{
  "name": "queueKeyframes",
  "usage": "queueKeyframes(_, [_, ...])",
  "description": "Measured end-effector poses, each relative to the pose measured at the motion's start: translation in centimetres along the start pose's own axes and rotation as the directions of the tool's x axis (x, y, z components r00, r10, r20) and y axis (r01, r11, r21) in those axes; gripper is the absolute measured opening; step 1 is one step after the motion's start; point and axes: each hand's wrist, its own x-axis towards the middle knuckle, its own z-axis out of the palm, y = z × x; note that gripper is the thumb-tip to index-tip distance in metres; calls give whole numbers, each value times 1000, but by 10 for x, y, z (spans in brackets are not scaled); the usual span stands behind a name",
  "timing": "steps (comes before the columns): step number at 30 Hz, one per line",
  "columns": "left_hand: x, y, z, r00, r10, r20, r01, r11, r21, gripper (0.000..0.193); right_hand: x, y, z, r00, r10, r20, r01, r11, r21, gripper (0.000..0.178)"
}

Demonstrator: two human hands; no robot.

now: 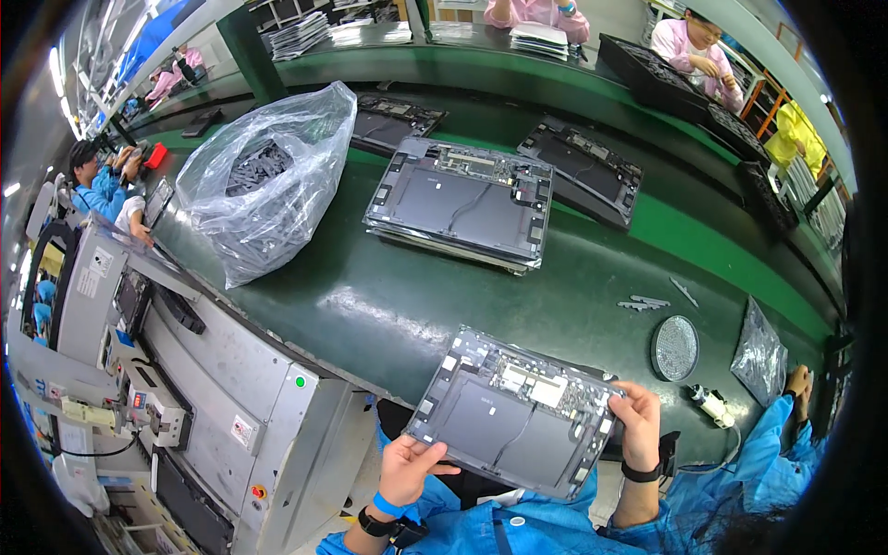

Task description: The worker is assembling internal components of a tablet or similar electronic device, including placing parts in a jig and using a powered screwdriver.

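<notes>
I hold an opened tablet housing (pixel 527 433) in front of me, tilted, above the near edge of the bench. Its inner side faces up, with flat dark battery packs, a cable across them and a circuit board along the far edge. My left hand (pixel 407 474) grips the near left corner, thumb on top. At the right edge, my right hand (pixel 638 421) is closed on the housing, thumb over the board side. Fingers beneath it are hidden. Beyond stands a stack of similar housings (pixel 462 199) on the green bench (pixel 370 319).
A clear plastic bag (pixel 314 199) of small dark parts stands left of the stack. More housings (pixel 587 171) lie on the conveyor behind. At right are grey strips (pixel 643 302), a round dish (pixel 675 349) and a co-worker's hand (pixel 799 381). A grey machine (pixel 250 370) borders the left.
</notes>
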Motion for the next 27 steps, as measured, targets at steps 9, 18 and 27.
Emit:
queueKeyframes(9, [20,-4,-27,991,84,-105,-33,910,413,44,12,-2,-5,982,-138,-130,61,882,-468,21])
queueKeyframes(18, [11,-6,-17,986,-165,-8,165,986,2,40,-23,11,5,982,-185,-45,59,520,-852,42])
queueKeyframes(27, [19,27,35,968,118,221,-116,993,-24,39,5,-45,11,994,-70,87,53,981,185,76])
